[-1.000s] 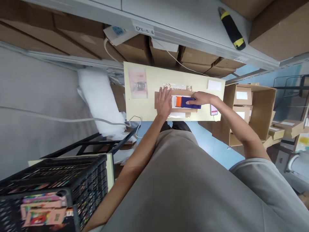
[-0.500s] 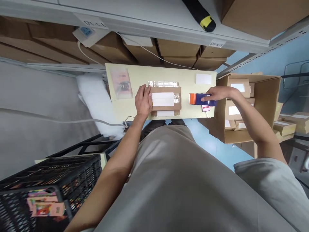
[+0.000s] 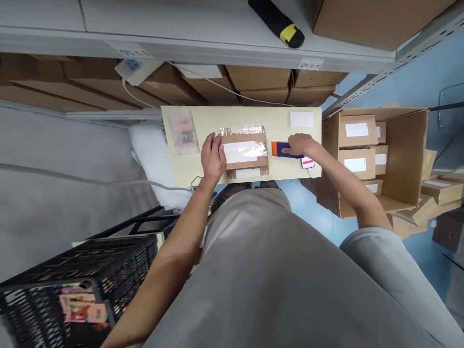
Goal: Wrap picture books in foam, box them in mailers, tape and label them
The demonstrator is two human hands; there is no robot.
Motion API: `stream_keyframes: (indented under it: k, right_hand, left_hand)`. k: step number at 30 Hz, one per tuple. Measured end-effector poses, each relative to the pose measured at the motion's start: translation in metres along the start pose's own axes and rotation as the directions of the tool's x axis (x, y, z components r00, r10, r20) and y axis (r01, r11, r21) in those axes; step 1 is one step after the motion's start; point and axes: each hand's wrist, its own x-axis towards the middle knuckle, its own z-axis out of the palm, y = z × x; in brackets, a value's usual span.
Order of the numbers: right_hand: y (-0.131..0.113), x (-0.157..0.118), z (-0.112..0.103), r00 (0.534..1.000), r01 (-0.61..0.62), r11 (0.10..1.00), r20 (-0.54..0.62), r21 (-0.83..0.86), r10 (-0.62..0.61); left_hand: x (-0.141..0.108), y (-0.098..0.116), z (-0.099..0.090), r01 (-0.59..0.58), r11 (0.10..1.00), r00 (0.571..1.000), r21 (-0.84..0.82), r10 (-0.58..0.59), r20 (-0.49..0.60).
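A flat cardboard box (image 3: 246,165) lies on the pale yellow table (image 3: 184,169), with clear tape shining on its upper and right edges and white labels on top. My left hand (image 3: 213,157) grips the left end of this box, fingers over its edge and thumb along the side. To the right of the box, my right hand (image 3: 302,144) is wrapped around a dark blue and orange block-shaped tool (image 3: 281,149); its exact kind does not show. The orange end points at the box, a short gap away. Beneath the right hand lies a phone (image 3: 307,163) with a lit screen.
A pink printed pouch (image 3: 183,133) and a white card (image 3: 301,119) lie on the table. At right stands a large open carton (image 3: 406,159) holding labelled boxes. A shelf (image 3: 217,46) with a black-yellow handle (image 3: 279,24) overhangs. A black crate (image 3: 123,270) sits lower left.
My right hand has moved left with the blue and orange tool, closer to the box, uncovering more of the phone. My left hand stays on the box. The view has shifted slightly.
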Motion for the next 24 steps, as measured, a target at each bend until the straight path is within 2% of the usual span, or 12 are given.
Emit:
stream_keyframes:
  k: [6, 9, 12, 15, 18, 22, 24]
  right_hand:
    - [-0.042, -0.001, 0.012, 0.995, -0.077, 0.996, -0.063, -0.035, 0.075]
    - [-0.050, -0.008, 0.013, 0.985, -0.133, 0.991, -0.115, -0.024, 0.130]
    - [-0.049, -0.025, 0.002, 0.971, -0.168, 0.986, -0.177, -0.020, 0.162]
    - [-0.047, -0.050, -0.029, 0.923, -0.200, 0.979, -0.330, 0.028, 0.198]
    - [-0.056, -0.071, -0.073, 0.835, -0.121, 0.986, -0.526, 0.112, 0.162]
    - [-0.084, -0.079, -0.138, 0.679, 0.108, 0.980, -0.733, 0.166, 0.050]
    - [-0.102, -0.072, -0.167, 0.624, 0.203, 0.971, -0.781, 0.124, -0.030]
  left_hand:
    - [0.000, 0.003, 0.000, -0.011, 1.000, 1.000, -0.021, 0.011, 0.007]
    - [-0.002, 0.004, -0.002, -0.040, 0.999, 0.999, -0.019, 0.040, 0.001]
    - [-0.001, 0.013, -0.008, -0.042, 0.999, 0.998, -0.021, 0.042, -0.041]
    - [0.014, 0.042, -0.019, -0.087, 0.996, 0.986, -0.030, 0.082, -0.143]
    - [0.046, 0.092, -0.039, -0.236, 0.971, 0.938, -0.037, 0.217, -0.271]
    - [0.095, 0.164, -0.079, -0.478, 0.875, 0.778, -0.078, 0.381, -0.499]
    - [0.114, 0.189, -0.098, -0.544, 0.834, 0.726, -0.090, 0.415, -0.548]
